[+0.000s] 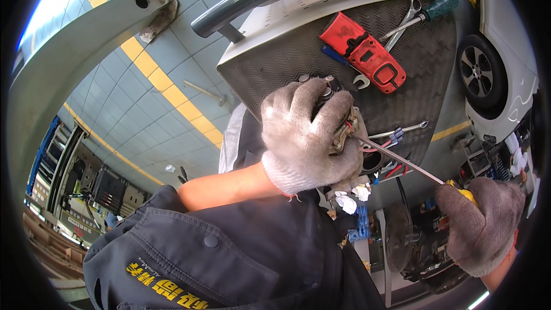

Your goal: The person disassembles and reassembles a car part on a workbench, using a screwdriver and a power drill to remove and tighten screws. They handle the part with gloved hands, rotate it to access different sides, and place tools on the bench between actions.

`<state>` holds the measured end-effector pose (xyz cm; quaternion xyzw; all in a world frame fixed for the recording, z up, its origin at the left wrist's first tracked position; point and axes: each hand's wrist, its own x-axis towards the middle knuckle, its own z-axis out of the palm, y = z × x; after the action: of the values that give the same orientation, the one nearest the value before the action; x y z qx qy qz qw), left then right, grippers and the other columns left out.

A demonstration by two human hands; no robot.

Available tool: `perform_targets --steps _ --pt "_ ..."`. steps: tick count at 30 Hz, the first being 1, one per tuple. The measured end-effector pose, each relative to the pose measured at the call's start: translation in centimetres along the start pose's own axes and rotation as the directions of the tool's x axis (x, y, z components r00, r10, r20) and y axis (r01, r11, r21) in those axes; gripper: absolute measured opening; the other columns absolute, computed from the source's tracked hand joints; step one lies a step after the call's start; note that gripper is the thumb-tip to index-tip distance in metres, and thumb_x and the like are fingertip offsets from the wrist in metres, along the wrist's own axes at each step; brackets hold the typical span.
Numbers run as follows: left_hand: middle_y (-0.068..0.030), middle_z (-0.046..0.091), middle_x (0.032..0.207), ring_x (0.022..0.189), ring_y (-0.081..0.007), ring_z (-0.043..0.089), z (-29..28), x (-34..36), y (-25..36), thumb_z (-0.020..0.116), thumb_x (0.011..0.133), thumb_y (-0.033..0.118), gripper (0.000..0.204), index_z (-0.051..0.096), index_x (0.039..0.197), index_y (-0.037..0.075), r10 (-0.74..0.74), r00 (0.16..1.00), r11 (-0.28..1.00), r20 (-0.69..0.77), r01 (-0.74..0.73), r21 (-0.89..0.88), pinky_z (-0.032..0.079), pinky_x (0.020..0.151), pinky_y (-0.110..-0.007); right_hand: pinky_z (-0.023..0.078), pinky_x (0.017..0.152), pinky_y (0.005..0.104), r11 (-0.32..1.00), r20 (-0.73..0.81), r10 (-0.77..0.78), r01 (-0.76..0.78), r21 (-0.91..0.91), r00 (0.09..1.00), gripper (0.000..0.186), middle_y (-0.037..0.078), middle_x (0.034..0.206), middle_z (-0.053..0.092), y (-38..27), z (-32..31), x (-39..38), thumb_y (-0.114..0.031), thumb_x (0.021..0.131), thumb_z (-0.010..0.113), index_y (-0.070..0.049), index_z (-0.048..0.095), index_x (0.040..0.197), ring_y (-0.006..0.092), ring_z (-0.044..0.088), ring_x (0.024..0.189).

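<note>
My left hand [307, 140], in a soiled white work glove, is closed over a metal car part [359, 120] on the dark ribbed mat [284, 54] of a cart. The palm and fingers hide much of the part. My right hand [482, 227], gloved too, is wrapped round the yellow handle of a screwdriver [402, 161]. Its long shaft slants up to the left, and the tip meets the part beside my left thumb; the exact contact point is hard to see. Crumpled white paper [345, 202] lies by the part's near side.
On the mat lie a red-and-black tool [367, 51], a combination wrench [412, 8], a green-handled screwdriver [439, 8] and another wrench [404, 130]. A dark tubular rail [252, 8] borders the cart. A white car [508, 28] stands right, a curved grey post [69, 51] left.
</note>
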<state>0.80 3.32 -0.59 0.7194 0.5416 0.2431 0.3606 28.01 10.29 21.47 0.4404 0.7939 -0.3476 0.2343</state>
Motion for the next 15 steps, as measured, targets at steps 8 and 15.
perform_targets --steps 8,15 --pt "-0.0154 0.077 0.126 0.104 -0.0399 0.075 0.6 -0.4 -0.1 0.094 0.065 0.023 0.058 0.085 0.121 0.016 -0.007 1.000 1.000 -0.024 0.007 0.011 0.059 0.092 -0.052 0.044 0.052 0.0405 0.970 -0.021 0.204 -0.199 0.136 0.979 0.039 0.008 0.071 0.058 -0.7 0.5 0.3 -0.015 0.073 0.086 -0.009 0.085 0.111 0.0234 0.063 0.058" --pt "-0.0147 0.076 0.128 0.115 -0.0418 0.074 0.9 -0.6 -0.3 0.091 0.065 0.029 0.062 0.084 0.124 0.016 0.005 1.000 1.000 -0.031 -0.005 -0.009 0.056 0.101 -0.056 0.040 0.052 0.0428 0.997 0.008 -0.012 0.013 -0.071 1.000 0.040 0.006 0.074 0.055 -0.4 0.3 -1.0 -0.019 0.072 0.085 -0.011 0.086 0.111 0.0246 0.060 0.060"
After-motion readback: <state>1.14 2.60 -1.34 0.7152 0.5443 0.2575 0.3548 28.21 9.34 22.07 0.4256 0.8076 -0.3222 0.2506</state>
